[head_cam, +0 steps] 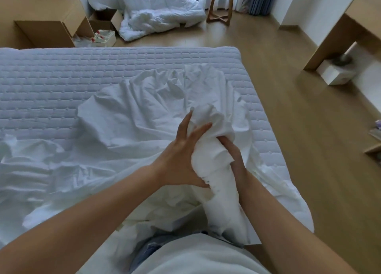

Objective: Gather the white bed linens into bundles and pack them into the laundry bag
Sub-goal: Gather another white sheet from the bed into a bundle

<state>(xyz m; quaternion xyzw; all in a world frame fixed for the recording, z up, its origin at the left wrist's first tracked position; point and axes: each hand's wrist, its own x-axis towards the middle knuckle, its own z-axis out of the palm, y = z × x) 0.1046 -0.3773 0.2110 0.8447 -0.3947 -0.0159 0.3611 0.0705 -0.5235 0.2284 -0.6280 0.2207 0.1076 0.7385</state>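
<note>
Left hand (181, 156): fingers spread, nearly straight, laid along left side of sheet bundle (214, 160); thumb hooked into cloth below. Right hand (234, 152): fingers curled round bundle's right side, gripping. Bundle held upright between both hands, above crumpled sheet (134, 113) on mattress (82, 71), near bed's right edge.

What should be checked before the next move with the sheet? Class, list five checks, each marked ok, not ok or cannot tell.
1. Grip: left hand and right hand both hold the bundle: ok.
2. Sheet fully gathered: much of the sheet lies spread on the mattress: not ok.
3. Laundry bag at hand: none in view: cannot tell.
4. Sheet free of snags: its near edge is hidden: cannot tell.
5. Other linens gathered: a duvet pile lies on the floor: not ok.
</note>
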